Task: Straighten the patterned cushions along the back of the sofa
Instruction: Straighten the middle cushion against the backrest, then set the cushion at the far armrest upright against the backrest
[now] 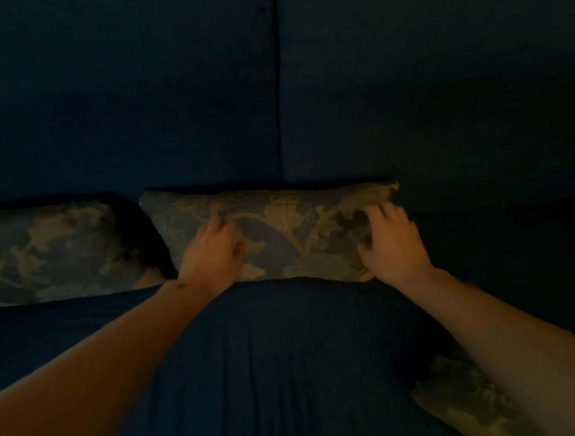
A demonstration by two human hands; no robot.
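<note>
Both my hands lie on the middle cushion [280, 231], a plump rectangular pillow of woven fabric, dusky blue with pale gold leaf and scroll figures. It stands against the sofa back [139, 92], its long edge along the seat. My left hand [214, 251] presses its left part, fingers spread and curled into the cloth, which puckers near my fingertips. My right hand [390, 242] grips the right end, fingers over the top face and thumb lower down, the fabric bunched between them. My hands are well apart, one at each end.

Off beyond my left hand sits a second cushion [48, 250] of the same leafy weave, near the first but with a dark gap between them. Under my right forearm, near me, a third cushion [465, 395] lies on the seat [270, 352], partly hidden. The sofa itself is plain dark blue cloth, soft and faintly creased, with a vertical seam dividing the back.
</note>
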